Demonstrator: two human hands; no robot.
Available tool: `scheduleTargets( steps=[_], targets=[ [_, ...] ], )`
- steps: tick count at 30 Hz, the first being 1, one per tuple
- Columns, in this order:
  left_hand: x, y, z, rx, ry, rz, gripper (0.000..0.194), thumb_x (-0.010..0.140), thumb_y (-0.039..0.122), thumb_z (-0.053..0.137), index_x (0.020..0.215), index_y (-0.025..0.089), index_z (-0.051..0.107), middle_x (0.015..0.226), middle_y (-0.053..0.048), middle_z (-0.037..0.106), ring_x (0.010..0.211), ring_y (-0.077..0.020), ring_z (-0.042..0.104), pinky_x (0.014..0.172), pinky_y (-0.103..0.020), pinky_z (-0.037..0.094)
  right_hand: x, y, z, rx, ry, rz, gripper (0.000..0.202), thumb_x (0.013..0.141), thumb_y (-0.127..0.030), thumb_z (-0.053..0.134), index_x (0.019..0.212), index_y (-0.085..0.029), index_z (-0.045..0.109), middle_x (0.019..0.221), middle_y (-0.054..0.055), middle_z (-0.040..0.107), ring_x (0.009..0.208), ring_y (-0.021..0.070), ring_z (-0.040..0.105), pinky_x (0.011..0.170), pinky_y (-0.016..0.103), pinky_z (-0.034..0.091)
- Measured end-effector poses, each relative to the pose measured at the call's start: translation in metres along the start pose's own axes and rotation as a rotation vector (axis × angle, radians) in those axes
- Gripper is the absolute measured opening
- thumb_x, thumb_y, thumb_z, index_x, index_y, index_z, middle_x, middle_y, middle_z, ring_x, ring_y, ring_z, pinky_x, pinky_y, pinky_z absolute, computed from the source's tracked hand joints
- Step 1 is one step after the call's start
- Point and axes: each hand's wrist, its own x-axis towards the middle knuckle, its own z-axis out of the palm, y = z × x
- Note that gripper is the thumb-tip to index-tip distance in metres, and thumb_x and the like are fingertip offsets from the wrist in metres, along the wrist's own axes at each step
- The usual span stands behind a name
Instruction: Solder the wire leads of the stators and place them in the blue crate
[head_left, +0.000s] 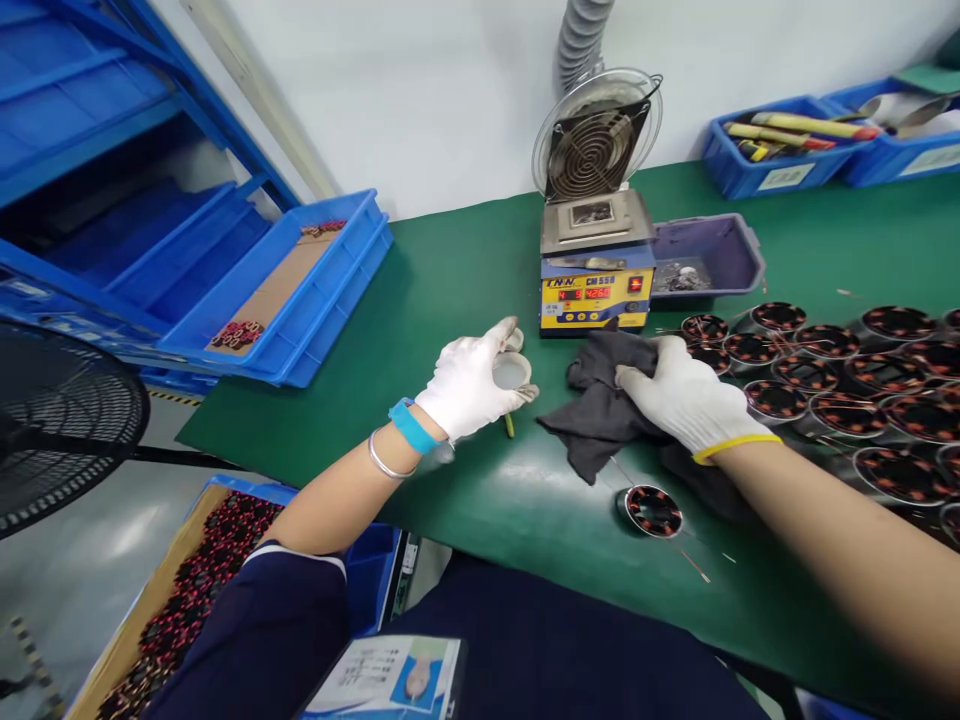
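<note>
My left hand (472, 380), in a white glove, has its thumb and fingers curved round a small round white container (511, 371) on the green table. A thin yellow-green tool (509, 425) lies just below it. My right hand (686, 393), gloved too, grips a dark grey cloth (604, 400) whose folds spread over the table. Nearer me sits a single wound metal ring (653, 511) with wire ends sticking out. Behind the cloth stands a yellow and blue solder pot (596, 295) with a lit red display.
Many wound rings (847, 413) crowd the right side. A grey tray (709, 255) adjoins the pot; blue bins (780, 180) with tools stand at the back right. Stacked blue crates (300, 340) sit at left, near a black fan (67, 425). A crate of red-black parts (202, 570) is below.
</note>
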Motion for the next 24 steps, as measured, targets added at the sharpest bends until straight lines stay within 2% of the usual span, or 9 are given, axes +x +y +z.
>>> scheduleTargets(
  steps=[2, 3, 5, 8, 10, 14, 19, 21, 24],
  targets=[
    [0.000, -0.001, 0.001, 0.014, -0.008, -0.001, 0.085, 0.071, 0.044, 0.073, 0.144, 0.015, 0.039, 0.125, -0.011, 0.064, 0.110, -0.0285, 0.062, 0.097, -0.039, 0.047, -0.009, -0.015, -0.005, -0.137, 0.013, 0.062, 0.049, 0.088, -0.049, 0.043, 0.122, -0.015, 0.055, 0.113, 0.024, 0.059, 0.089, 0.0390, 0.064, 0.067, 0.055, 0.050],
    [0.000, -0.001, 0.001, 0.019, -0.012, 0.001, 0.084, 0.072, 0.045, 0.072, 0.144, 0.015, 0.040, 0.124, -0.011, 0.064, 0.109, -0.0287, 0.063, 0.096, -0.039, 0.047, -0.013, -0.022, -0.007, -0.183, 0.032, 0.044, 0.046, 0.088, -0.046, 0.045, 0.121, -0.016, 0.056, 0.122, 0.025, 0.055, 0.092, 0.0399, 0.063, 0.067, 0.055, 0.050],
    [-0.001, -0.002, 0.000, 0.026, -0.019, 0.007, 0.084, 0.072, 0.046, 0.072, 0.143, 0.016, 0.040, 0.124, -0.011, 0.064, 0.108, -0.0291, 0.063, 0.095, -0.039, 0.048, -0.016, -0.028, -0.007, -0.235, 0.083, -0.086, 0.042, 0.089, -0.035, 0.045, 0.126, -0.019, 0.056, 0.135, 0.023, 0.048, 0.101, 0.0393, 0.060, 0.072, 0.053, 0.051],
    [-0.001, -0.004, 0.000, 0.036, -0.018, 0.017, 0.081, 0.072, 0.049, 0.071, 0.141, 0.018, 0.042, 0.121, -0.011, 0.065, 0.105, -0.0292, 0.064, 0.091, -0.038, 0.049, -0.007, -0.022, 0.004, -0.278, 0.120, -0.396, 0.043, 0.090, -0.023, 0.040, 0.129, -0.019, 0.056, 0.137, 0.016, 0.051, 0.111, 0.0335, 0.058, 0.086, 0.048, 0.050],
    [-0.002, -0.005, 0.001, 0.048, -0.017, 0.025, 0.079, 0.072, 0.049, 0.071, 0.140, 0.019, 0.043, 0.120, -0.010, 0.066, 0.103, -0.0290, 0.064, 0.089, -0.038, 0.049, 0.004, -0.014, 0.017, -0.270, 0.125, -0.536, 0.045, 0.091, -0.029, 0.042, 0.131, -0.013, 0.056, 0.137, 0.016, 0.052, 0.118, 0.0327, 0.054, 0.096, 0.047, 0.046],
    [-0.002, -0.005, 0.002, 0.062, -0.017, 0.028, 0.074, 0.073, 0.048, 0.070, 0.137, 0.021, 0.045, 0.118, -0.008, 0.067, 0.101, -0.0280, 0.065, 0.088, -0.037, 0.049, 0.018, -0.017, 0.038, -0.178, 0.123, -0.737, 0.076, 0.086, -0.052, 0.050, 0.140, 0.000, 0.042, 0.145, 0.026, 0.041, 0.132, 0.0403, 0.041, 0.106, 0.054, 0.037],
    [-0.002, -0.004, 0.002, 0.055, -0.008, 0.017, 0.071, 0.074, 0.045, 0.068, 0.137, 0.022, 0.045, 0.114, -0.007, 0.068, 0.099, -0.0269, 0.065, 0.088, -0.035, 0.049, 0.001, -0.038, 0.047, -0.141, 0.035, -0.936, 0.066, 0.085, -0.045, 0.055, 0.141, -0.011, 0.047, 0.144, 0.017, 0.046, 0.132, 0.0335, 0.044, 0.108, 0.049, 0.039],
    [-0.003, -0.005, 0.001, 0.050, -0.015, 0.010, 0.073, 0.074, 0.045, 0.068, 0.138, 0.021, 0.044, 0.115, -0.007, 0.068, 0.101, -0.0278, 0.065, 0.089, -0.036, 0.048, -0.008, -0.032, 0.046, -0.127, -0.005, -0.989, 0.058, 0.086, -0.037, 0.054, 0.139, -0.016, 0.050, 0.143, 0.013, 0.049, 0.130, 0.0306, 0.047, 0.107, 0.047, 0.041],
    [-0.005, -0.006, 0.000, 0.040, -0.044, -0.009, 0.076, 0.073, 0.045, 0.070, 0.139, 0.020, 0.043, 0.116, -0.007, 0.068, 0.104, -0.0291, 0.063, 0.091, -0.037, 0.048, -0.013, -0.007, 0.043, -0.066, -0.038, -1.056, 0.050, 0.088, -0.028, 0.047, 0.137, -0.021, 0.053, 0.142, 0.006, 0.052, 0.130, 0.0255, 0.049, 0.108, 0.043, 0.043]
  ],
)
